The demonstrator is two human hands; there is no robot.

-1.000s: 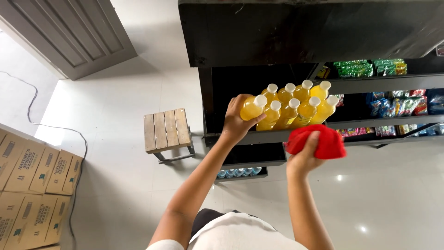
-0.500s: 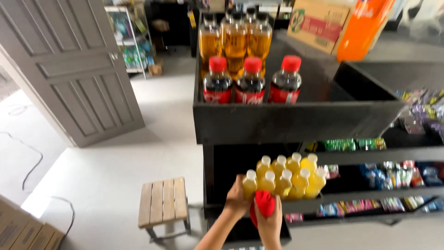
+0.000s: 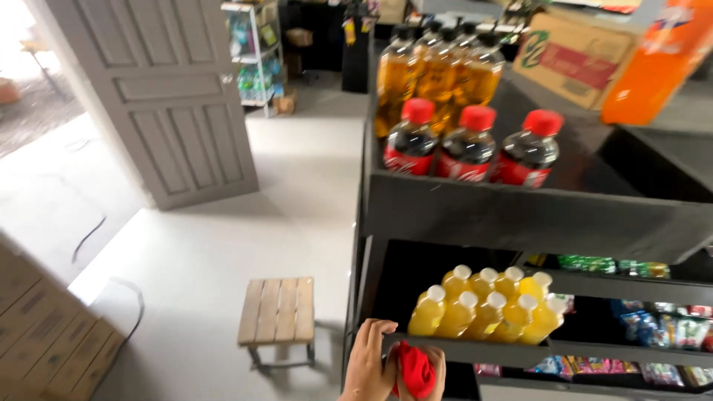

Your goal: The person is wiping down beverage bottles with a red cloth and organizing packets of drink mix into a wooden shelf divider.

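Several yellow juice bottles [image 3: 486, 304] with white caps stand in a tight group on the black shelf [image 3: 475, 349]. My left hand [image 3: 369, 362] is at the shelf's front edge, just left of the bottles, fingers curled loosely and holding nothing. My right hand [image 3: 435, 362] is right beside it, closed on a bunched red cloth [image 3: 414, 370] that sits between the two hands, below the nearest bottle. Both hands are cut off by the bottom of the view.
The top shelf [image 3: 520, 215] carries dark cola bottles [image 3: 466, 145] with red caps, amber bottles [image 3: 438, 70], a cardboard box [image 3: 572, 56] and an orange bottle [image 3: 653, 59]. Snack packets [image 3: 601, 263] fill the right-hand shelves. A wooden stool [image 3: 278, 312], stacked cartons [image 3: 44, 334] and a grey door [image 3: 171, 96] are to the left.
My left hand has let go of the yellow bottle, which now stands with the others. Both hands have come together low at the shelf edge. The view has tilted up.
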